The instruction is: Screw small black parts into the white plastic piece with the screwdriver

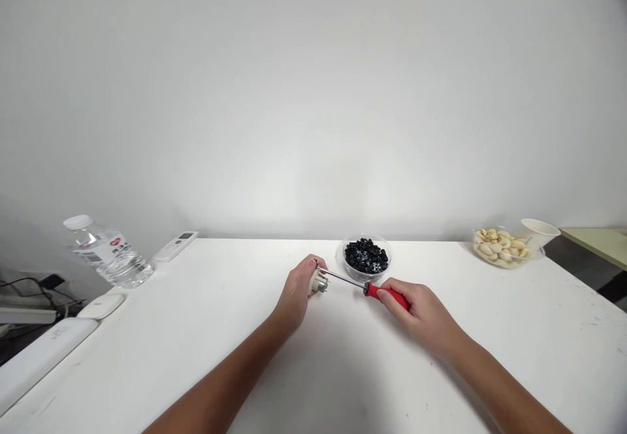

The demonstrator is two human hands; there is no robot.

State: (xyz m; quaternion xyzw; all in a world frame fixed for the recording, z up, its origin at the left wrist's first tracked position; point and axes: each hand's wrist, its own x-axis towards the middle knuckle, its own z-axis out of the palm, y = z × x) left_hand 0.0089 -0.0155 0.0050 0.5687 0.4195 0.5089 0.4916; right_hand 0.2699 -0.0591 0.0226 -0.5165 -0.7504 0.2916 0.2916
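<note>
My right hand (414, 306) is closed around the red handle of a screwdriver (385, 291). Its metal shaft points left, and the tip reaches my left thumb and a small dark piece there. Closed fingers of my left hand (294, 290) hold a small motor (319, 282) with a whitish body and a metal end with prongs facing right. Much of the motor is hidden by the fingers. Just behind the screwdriver stands a clear round bowl (347, 269) filled with small shiny black pieces (366, 254).
On the white table (196, 329), a water bottle (108, 254), a remote control (175, 246) and white cases (46, 349) are at the left. A clear tub of pale nuts or beans (500, 248) and a paper cup (537, 231) stand far right. A wall (313, 107) rises behind.
</note>
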